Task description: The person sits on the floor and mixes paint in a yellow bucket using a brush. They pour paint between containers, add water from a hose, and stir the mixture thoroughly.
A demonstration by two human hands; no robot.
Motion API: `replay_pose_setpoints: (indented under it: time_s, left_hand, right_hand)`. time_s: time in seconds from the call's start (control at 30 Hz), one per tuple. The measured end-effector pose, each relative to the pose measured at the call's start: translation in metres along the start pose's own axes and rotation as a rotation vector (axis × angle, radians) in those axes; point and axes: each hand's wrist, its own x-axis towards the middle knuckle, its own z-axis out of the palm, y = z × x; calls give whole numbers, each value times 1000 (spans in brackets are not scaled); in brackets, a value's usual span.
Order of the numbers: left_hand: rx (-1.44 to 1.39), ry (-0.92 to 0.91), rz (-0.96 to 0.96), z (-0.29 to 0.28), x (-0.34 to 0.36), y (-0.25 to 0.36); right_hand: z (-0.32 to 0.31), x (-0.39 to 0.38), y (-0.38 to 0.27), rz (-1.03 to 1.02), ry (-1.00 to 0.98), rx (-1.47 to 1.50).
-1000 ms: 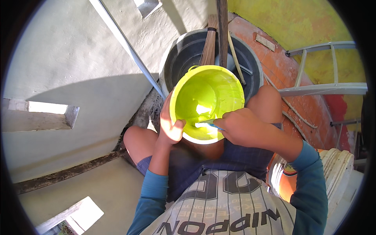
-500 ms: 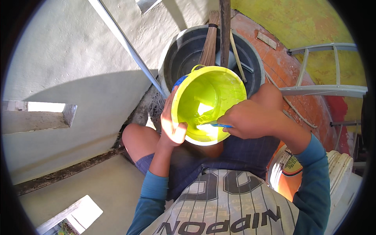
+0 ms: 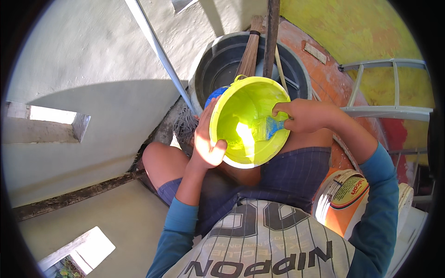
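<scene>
A yellow-green bucket [image 3: 222,150] is tipped toward me above my lap, its inside coated with wet paint of the same colour. My left hand [image 3: 207,146] grips its left side, with the thumb over the near rim and the fingers along the outer wall. In my right hand [image 3: 301,116] is a blue paintbrush [image 3: 275,127], pressed to the right inner wall of the bucket. The brush handle is mostly hidden by my fingers. Behind the bucket's left edge shows part of a blue round object [image 3: 215,96].
A large dark tub [image 3: 208,69] stands beyond the bucket, with a stick broom [image 3: 250,53] and a dark post [image 3: 271,41] over it. A pale pole [image 3: 160,53] leans at left. A metal ladder [image 3: 394,111] and an orange-and-white pail [image 3: 336,222] are at right.
My right hand has moved up and right, taking the paintbrush from the bucket's near bottom to its right inner wall. The bucket, still in my left hand, has shifted slightly.
</scene>
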Motion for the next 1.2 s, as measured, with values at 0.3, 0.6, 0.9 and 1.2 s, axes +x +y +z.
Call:
replay_pose_setpoints:
  time_s: [0.3,0.6,0.9,1.2]
  left_hand:
    - [-9,-41,-3,9,9,6]
    - [17,-107,-21,15,16,17]
    - [34,-104,-67,18,18,21]
    - [40,-131,-31,20,17,17]
  right_hand:
    - [-2,-8,-40,165,-153,-351]
    - [-2,34,-38,47,-332,-483]
    - [2,41,-23,-25,-376,-176]
    - [-13,28,-7,63,-487,132]
